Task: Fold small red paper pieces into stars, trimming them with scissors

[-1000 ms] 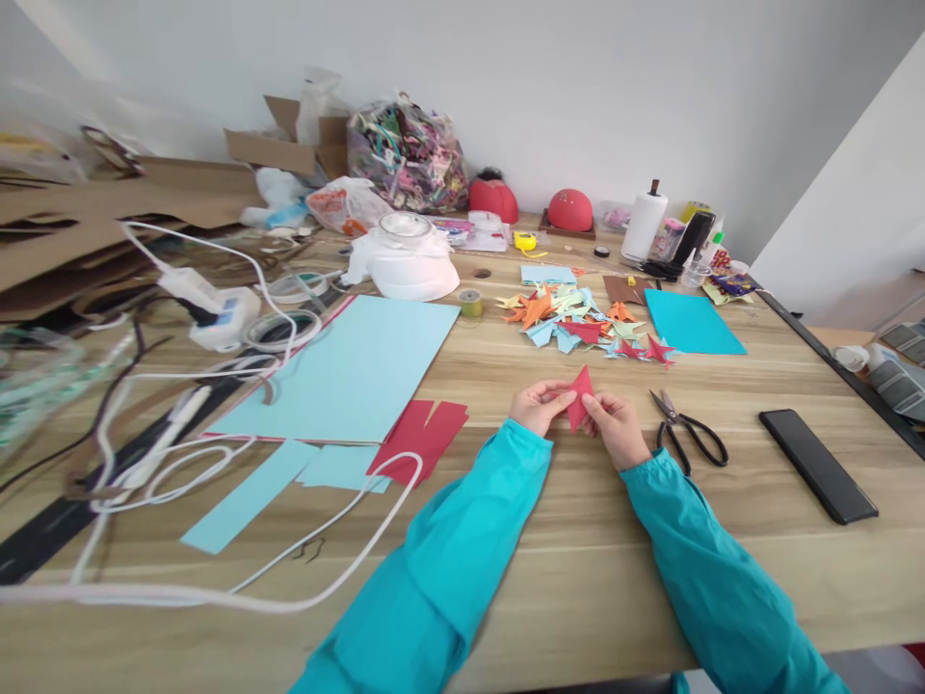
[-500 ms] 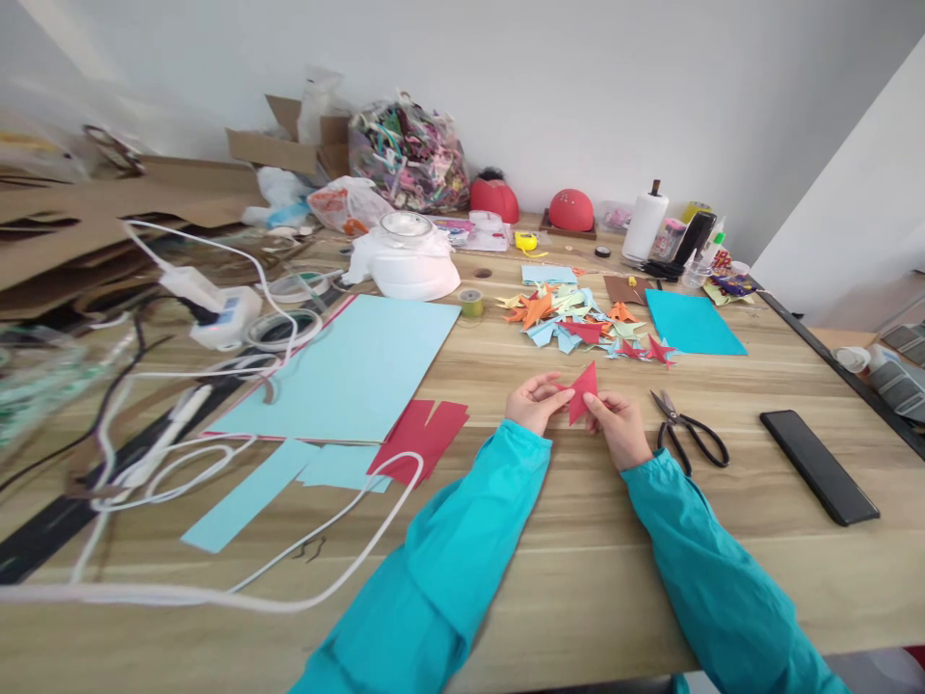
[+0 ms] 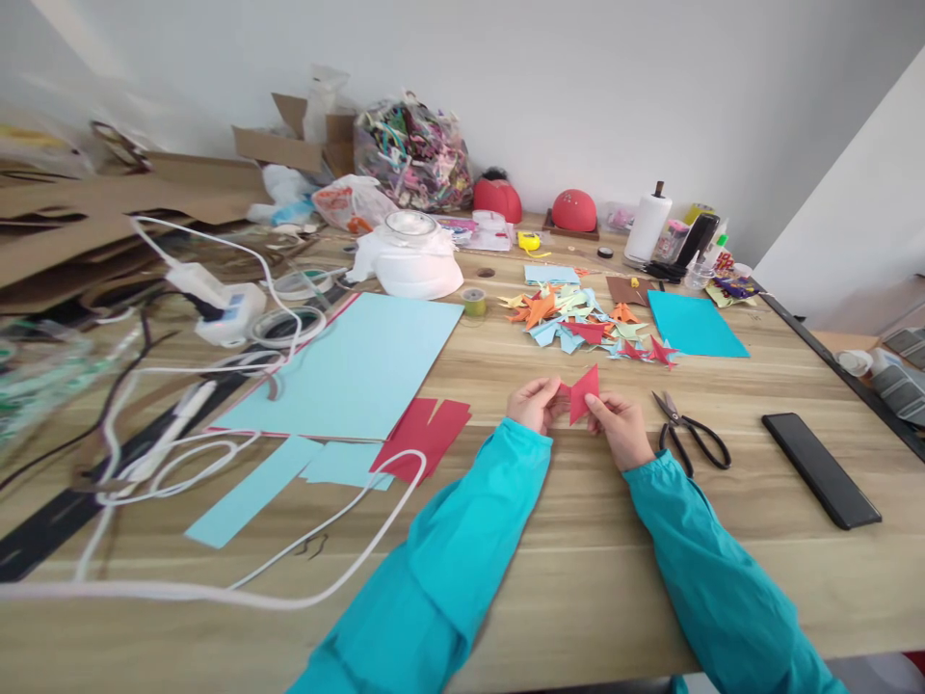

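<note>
A wood-grained desk (image 3: 593, 598) runs back to a pale grey wall (image 3: 549, 87), with a dark strip (image 3: 845, 357) along its right edge. Flattened cardboard (image 3: 209, 185) covers the far left corner. Along the far edge stand a clear bag of colourful bits (image 3: 411, 159), a red dome (image 3: 575, 209) and a white roll (image 3: 648, 226). A white cable (image 3: 289, 604) loops in from the left edge, near a large pale blue sheet (image 3: 347, 366) and some red strips (image 3: 442, 429). Scissors (image 3: 675, 416) and a black phone-like slab (image 3: 820, 470) lie toward the right edge.

The folded red paper (image 3: 584, 393) is held over the desk, about midway between near and far edges, with a pile of folded paper shapes (image 3: 578, 318) beyond it. The fingers of the left hand (image 3: 533, 405) are closed in a pinch on its narrow left end. The right hand (image 3: 618, 424) grips its lower right side between thumb and bent fingers, some of them hidden behind the paper.
</note>
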A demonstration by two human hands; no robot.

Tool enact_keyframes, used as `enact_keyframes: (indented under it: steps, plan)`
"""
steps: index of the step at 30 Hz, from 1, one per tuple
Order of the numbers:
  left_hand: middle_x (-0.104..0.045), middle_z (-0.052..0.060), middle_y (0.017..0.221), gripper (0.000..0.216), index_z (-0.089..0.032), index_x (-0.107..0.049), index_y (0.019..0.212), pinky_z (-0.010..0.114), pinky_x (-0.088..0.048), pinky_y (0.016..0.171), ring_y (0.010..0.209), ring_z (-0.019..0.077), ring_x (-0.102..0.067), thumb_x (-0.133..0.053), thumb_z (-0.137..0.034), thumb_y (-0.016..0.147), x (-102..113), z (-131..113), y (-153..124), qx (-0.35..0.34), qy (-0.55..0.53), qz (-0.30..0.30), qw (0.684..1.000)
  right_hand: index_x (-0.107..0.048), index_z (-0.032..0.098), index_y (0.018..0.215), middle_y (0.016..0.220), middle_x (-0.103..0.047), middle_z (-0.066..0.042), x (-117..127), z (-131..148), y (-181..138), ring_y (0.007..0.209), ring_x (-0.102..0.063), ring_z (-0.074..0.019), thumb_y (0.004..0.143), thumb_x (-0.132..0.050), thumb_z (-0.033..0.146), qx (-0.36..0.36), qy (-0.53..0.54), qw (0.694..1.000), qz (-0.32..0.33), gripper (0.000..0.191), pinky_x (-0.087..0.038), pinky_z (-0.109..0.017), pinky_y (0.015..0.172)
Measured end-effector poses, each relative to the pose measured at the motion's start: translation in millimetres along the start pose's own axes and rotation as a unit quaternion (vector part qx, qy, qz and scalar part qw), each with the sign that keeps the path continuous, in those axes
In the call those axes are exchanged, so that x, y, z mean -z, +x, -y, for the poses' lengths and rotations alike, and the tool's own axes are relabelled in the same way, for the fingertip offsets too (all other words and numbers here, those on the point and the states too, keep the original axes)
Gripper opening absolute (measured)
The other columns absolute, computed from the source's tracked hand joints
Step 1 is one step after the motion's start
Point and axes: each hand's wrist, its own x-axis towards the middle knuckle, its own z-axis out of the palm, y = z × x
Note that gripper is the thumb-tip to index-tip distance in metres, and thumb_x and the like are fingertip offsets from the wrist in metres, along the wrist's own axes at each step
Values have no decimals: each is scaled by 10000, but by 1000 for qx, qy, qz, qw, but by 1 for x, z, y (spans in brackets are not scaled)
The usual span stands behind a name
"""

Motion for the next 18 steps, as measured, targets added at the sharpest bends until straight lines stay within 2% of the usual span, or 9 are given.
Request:
enact_keyframes:
  steps: [9,14,18]
  plan:
    - [-643,48,588,334,-122,-590,604,255,-487,509,535,138,-605,-712,-421,520,2,-1,2,17,23,27,999,-583,164,551,400,-510,28,-1,3,-1,376,-442,-84,673,-621,436,-10,-7,1000,-1,301,-361,-214,402]
    - [-652,20,587,378,-126,-613,668,307,-504,571,538,156,-609,-795,-305,389,1,7,1,1,95,29,995,-601,155,553,435,-544,17,-1,2,-1,386,-451,-79,659,-643,410,-18,3,1000,9,279,-362,-212,407]
    - [-662,21,607,361,-126,-595,620,333,-507,616,564,162,-618,-799,-287,370,2,11,3,-14,71,-5,997,-620,155,622,484,-578,14,-2,2,0,399,-465,-80,629,-677,381,-26,29,999,-11,234,-361,-210,406]
